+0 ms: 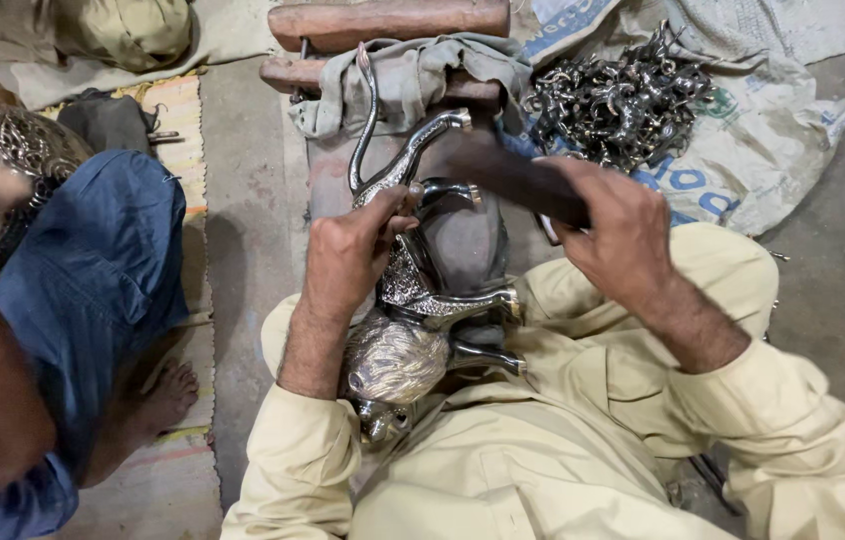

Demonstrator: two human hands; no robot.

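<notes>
A silver metal animal figure [413, 300] with a curved tail and thin legs lies upside down across my lap. My left hand [348, 250] grips its body near the hind legs. My right hand [613, 225] is closed around the dark handle of a tool [513, 175], which is blurred with motion and points toward the raised leg of the figure. The tool's working end is hidden against the figure.
A wooden block wrapped in grey cloth [408, 75] lies in front of me. A heap of small dark metal castings [618, 95] rests on a white sack at the upper right. Another person in blue trousers [93, 280] sits at my left beside an ornate metal vessel [3, 160].
</notes>
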